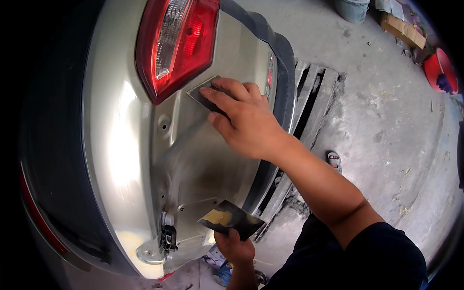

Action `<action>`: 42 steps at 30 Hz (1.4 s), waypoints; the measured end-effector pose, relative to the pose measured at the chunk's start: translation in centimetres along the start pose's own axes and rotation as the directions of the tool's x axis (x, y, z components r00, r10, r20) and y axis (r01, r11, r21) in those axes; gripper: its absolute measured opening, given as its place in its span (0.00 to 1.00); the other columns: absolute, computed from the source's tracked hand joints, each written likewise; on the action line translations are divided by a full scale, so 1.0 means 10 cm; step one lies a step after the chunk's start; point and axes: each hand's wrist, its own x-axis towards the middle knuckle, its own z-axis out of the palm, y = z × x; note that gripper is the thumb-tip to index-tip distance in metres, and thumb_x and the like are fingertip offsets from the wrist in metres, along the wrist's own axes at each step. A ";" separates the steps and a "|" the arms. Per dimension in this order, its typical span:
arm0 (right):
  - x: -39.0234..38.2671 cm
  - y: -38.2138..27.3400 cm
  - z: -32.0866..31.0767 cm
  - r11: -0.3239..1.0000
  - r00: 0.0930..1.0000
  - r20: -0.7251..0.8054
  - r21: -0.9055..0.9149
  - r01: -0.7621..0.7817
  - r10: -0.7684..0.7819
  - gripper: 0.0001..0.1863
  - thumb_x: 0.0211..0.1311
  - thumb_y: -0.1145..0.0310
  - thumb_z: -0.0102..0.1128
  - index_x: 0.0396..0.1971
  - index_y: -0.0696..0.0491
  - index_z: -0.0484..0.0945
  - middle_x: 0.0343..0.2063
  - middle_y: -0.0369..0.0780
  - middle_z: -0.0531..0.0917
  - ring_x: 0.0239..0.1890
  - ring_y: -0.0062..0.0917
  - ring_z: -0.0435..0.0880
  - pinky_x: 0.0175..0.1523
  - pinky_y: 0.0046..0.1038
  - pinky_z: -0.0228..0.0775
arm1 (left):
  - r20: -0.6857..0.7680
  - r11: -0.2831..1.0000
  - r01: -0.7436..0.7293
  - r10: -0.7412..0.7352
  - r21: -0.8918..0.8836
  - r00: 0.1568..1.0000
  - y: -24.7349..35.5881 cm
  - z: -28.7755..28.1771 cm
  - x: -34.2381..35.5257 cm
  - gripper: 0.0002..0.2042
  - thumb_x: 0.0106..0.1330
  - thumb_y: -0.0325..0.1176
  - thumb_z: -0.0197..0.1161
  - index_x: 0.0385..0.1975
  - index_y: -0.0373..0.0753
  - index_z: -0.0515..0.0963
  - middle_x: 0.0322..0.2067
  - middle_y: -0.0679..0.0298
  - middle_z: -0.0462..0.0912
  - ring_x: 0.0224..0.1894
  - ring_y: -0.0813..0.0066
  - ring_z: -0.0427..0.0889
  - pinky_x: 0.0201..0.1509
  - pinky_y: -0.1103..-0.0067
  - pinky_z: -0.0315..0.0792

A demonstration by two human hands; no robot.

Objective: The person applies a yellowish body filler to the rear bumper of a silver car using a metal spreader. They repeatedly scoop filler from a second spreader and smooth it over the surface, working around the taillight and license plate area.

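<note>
My right hand (246, 121) presses a thin grey spreader (199, 92) flat against the beige car body panel (193, 159), just below the red tail light (176, 43). Only the spreader's left corner shows past my fingers. Lower down, my left hand (234, 249) grips a dark flat board (232, 220) by its lower edge, with a smear of yellowish filler on it. The board hovers close to the panel's lower end, beside a bare mounting bracket (166, 237).
The car's dark bumper edge (285, 63) runs past my right wrist. Behind it a slatted drain grate (311, 96) lies in the concrete floor (386, 121). A sandalled foot (334, 162), a cardboard box (403, 29), a red basin (437, 70) and a bucket (353, 9) are around.
</note>
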 end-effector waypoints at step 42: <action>0.10 0.14 -0.05 0.990 0.990 0.011 -0.029 0.138 -0.138 0.22 0.60 0.68 0.56 0.56 0.47 0.75 0.57 0.37 0.71 0.52 0.44 0.69 0.53 0.45 0.64 | 0.098 0.999 -0.040 0.043 -0.036 0.994 -0.07 0.14 0.11 0.24 0.67 0.22 0.52 0.63 0.31 0.60 0.59 0.53 0.71 0.61 0.61 0.72 0.67 0.63 0.64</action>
